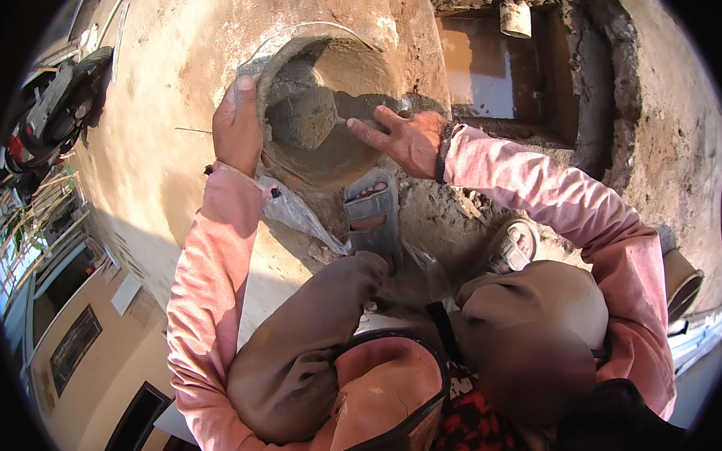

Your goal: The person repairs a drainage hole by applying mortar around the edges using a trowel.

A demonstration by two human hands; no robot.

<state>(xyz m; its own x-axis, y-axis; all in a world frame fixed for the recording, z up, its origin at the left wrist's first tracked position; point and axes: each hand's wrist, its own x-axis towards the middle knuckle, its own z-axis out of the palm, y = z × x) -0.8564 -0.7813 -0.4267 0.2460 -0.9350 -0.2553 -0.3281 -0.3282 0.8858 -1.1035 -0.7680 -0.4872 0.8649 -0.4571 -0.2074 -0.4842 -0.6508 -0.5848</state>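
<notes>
A mortar-crusted bucket (383,74) with a thin wire handle stands in front of me, wet grey mortar (319,163) inside it. My left hand (240,128) grips the bucket's left rim, thumb on top and the other fingers hidden outside. Over the right side of the bucket, my right hand (410,138) is closed round the handle of a trowel, its index finger stretched forward along it. The handle itself is mostly hidden by the hand. The trowel's mortar-coated blade (303,118) is inside the bucket.
A square pit (483,78) with brownish water and a pipe end (515,19) lies at the far right. Clear plastic (301,213) is beside my sandalled foot (372,205). A motorcycle (59,117) stands far left. A round container (683,284) lies at right.
</notes>
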